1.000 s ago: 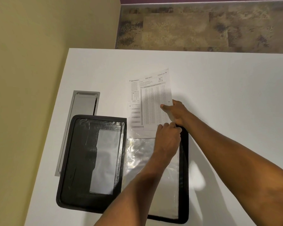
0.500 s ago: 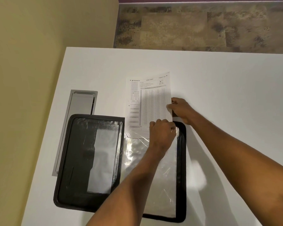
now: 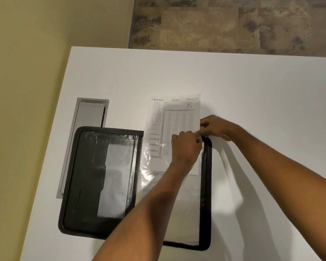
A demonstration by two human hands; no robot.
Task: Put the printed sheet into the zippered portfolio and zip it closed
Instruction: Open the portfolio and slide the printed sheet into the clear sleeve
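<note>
Printed sheet half slid into clear sleeve of opened portfolio, pinched by left hand and right hand, grey recessed tray set in worktop alongside

Quick count from my feed: one printed sheet, one zippered portfolio lying open on one white table, and one grey cable hatch set into the tabletop. Two hands in view, left hand and right hand. One clear plastic sleeve inside the portfolio.
</note>
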